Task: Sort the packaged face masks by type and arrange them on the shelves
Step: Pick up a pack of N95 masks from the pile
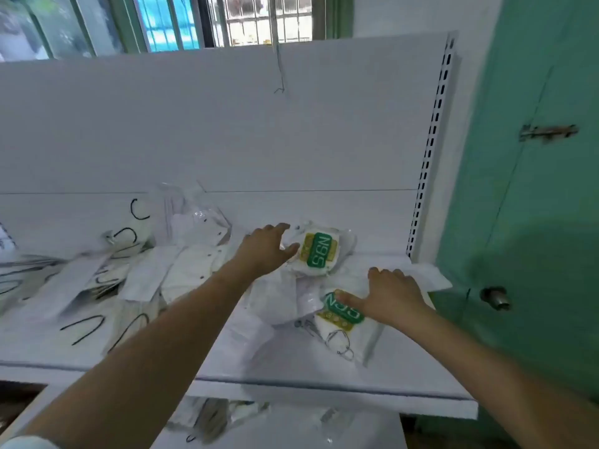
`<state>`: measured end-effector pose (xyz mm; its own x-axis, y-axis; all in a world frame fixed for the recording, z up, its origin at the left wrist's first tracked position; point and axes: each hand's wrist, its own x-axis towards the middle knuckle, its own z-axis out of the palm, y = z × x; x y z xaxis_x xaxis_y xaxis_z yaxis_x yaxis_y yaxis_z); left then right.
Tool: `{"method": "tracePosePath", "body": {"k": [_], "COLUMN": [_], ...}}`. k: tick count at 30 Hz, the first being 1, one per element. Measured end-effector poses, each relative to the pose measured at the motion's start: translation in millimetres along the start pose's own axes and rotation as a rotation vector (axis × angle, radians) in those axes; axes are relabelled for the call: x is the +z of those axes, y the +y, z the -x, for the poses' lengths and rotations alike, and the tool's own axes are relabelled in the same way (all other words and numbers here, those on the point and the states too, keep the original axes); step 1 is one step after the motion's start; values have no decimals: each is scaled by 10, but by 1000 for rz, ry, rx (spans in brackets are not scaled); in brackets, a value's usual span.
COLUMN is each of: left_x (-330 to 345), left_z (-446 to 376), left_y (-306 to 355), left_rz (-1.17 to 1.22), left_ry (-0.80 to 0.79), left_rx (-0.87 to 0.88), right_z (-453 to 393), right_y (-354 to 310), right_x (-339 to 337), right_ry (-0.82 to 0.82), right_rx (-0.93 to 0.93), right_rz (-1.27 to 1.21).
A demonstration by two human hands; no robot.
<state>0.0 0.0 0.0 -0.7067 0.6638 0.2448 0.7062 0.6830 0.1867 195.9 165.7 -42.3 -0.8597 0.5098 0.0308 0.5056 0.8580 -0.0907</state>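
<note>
Two N95 packets lie on the shelf (324, 380): your left hand (264, 251) holds the far N95 packet (319, 251), your right hand (393, 294) presses flat fingers on the near N95 packet (342, 315). Left of the far packet, the mixed heap (129, 273) is not sorted yet; most work remains.

The right hand (393, 294) hides part of the near N95 pack's (343, 319) label; lower-shelf packs (210, 422) blur.
</note>
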Motion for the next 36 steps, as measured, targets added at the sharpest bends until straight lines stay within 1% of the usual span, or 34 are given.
{"method": "tracePosePath", "body": {"k": [2,4,6,8,11,13,15,17,19,21,23,24,26,28,29,31,34,36], "left_x": [115,242,382,488,629,655,622,558,477,395,310,286,255,246,245,285,342,323], "left_z": [-199,-349,-505,-619,-733,-752,-767,-773,-753,-696,-615,-566,-435,-274,-181,-6,180,257], "left_y": [-44,-46,-30,-20,-2,15,31,67,115,147,177,192,252,361,432,569,726,743], "left_rz": [18,73,202,319,459,529,645,769,905,1063,1250,1350,1489,1549,1576,1666,1778,1850], "left_ry": [-61,-146,-185,-179,-172,-200,-223,-201,-177,-167,-177,-190,-208,-228,-250,-314,-377,-479], "left_rx": [-50,-117,-190,-250,-333,-346,-320,-275,-264,-309,-347,-348,-345,-348,-347,-325,-337,-296], "right_z": [-118,-176,-203,-202,-119,-49,-20,-25,-46,-43,-25,-15,-9,-44,-79,-168,-240,-241], "right_y": [-54,-51,-49,-47,-28,16,88,179,287,412,529,581,636,619,582,482,378,395], "right_x": [46,109,159,144,82,22,-75,-209,-343,-463,-572,-619,-675,-676,-645,-541,-431,-396], "right_ry": [-113,-189,-210,-180,-207,-245,-253,-247,-269,-297,-274,-249,-202,-171,-166,-157,-180,-184], "right_rx": [26,41,54,61,68,64,46,17,-9,-16,-6,-2,6,24,18,21,104,124], "right_rz": [58,-5,-108,-179,-415,-494,-504,-492,-550,-646,-769,-887,-1204,-1492,-1564,-1612,-1737,-1736]}}
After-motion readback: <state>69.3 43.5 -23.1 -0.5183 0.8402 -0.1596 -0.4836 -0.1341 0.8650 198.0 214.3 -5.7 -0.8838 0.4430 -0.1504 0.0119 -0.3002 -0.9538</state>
